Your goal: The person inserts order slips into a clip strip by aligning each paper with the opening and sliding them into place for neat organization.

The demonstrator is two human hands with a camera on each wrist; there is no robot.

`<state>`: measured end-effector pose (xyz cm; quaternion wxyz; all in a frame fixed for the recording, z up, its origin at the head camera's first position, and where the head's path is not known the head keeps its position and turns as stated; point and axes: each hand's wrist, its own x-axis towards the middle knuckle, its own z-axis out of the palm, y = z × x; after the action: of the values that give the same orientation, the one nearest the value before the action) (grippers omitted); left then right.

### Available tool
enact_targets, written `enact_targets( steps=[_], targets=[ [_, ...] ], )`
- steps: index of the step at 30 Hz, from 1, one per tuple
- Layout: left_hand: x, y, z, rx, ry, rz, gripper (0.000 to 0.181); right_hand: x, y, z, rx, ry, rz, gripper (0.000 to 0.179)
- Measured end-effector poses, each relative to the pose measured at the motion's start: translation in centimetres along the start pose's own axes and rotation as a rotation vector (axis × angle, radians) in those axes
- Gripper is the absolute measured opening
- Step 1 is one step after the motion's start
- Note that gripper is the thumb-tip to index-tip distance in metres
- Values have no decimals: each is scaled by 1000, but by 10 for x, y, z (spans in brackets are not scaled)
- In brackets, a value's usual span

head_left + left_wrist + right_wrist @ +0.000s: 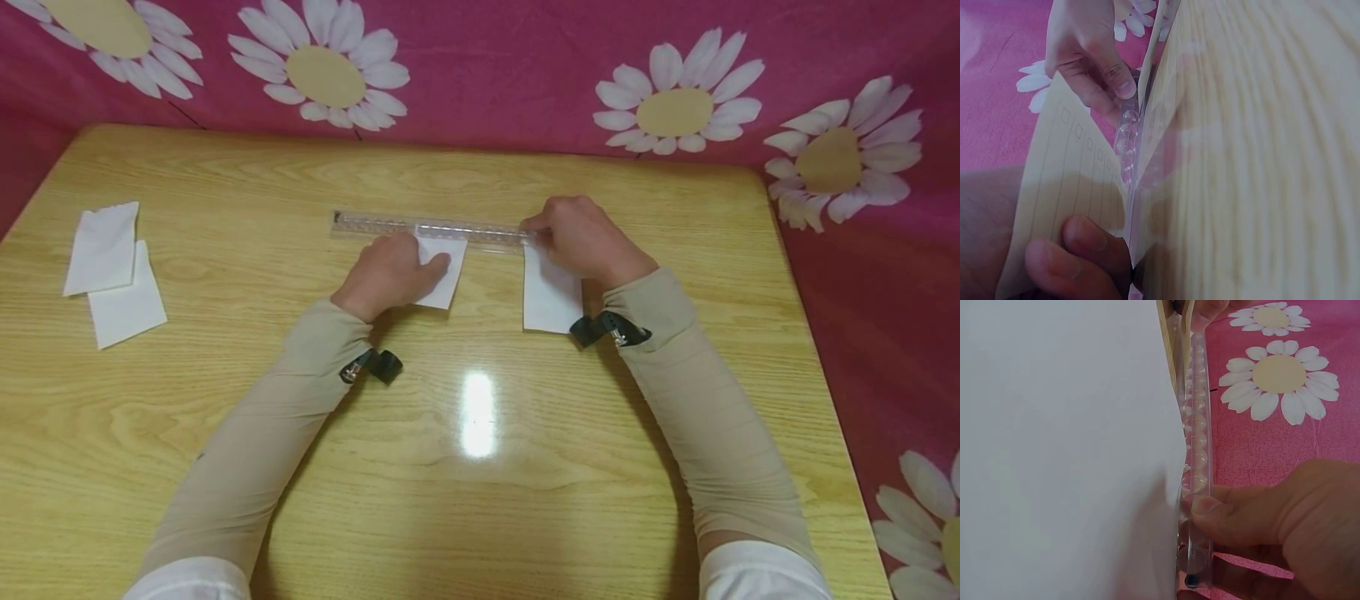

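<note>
A long clear plastic ruler (483,235) with a row of round shapes along it lies across the far middle of the table. My right hand (587,237) pinches its right end, the thumb on top in the right wrist view. My left hand (382,275) grips a small white paper sheet (446,287) just below the ruler's middle. In the left wrist view that sheet (1063,150) stands tilted, showing printed lines and small boxes. Beneath my right hand a second paper sheet (550,302) reaches up to the ruler; it fills much of the right wrist view.
Two overlapping white paper pieces, an upper one (103,246) and a lower one (129,312), lie at the table's left. The wood-grain table (480,517) ends at a pink daisy-print cloth (495,75) behind and at the right. Small black wrist cameras sit on both sleeves.
</note>
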<state>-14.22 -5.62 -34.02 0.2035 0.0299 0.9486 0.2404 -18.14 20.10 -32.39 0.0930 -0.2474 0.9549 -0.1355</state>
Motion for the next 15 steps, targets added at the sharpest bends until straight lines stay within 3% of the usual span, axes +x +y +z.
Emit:
enact_targets(
  steps=[15],
  targets=[
    [0,2,1,12,-3,2,52,0,1,0,-11,-1,-11,34]
  ],
)
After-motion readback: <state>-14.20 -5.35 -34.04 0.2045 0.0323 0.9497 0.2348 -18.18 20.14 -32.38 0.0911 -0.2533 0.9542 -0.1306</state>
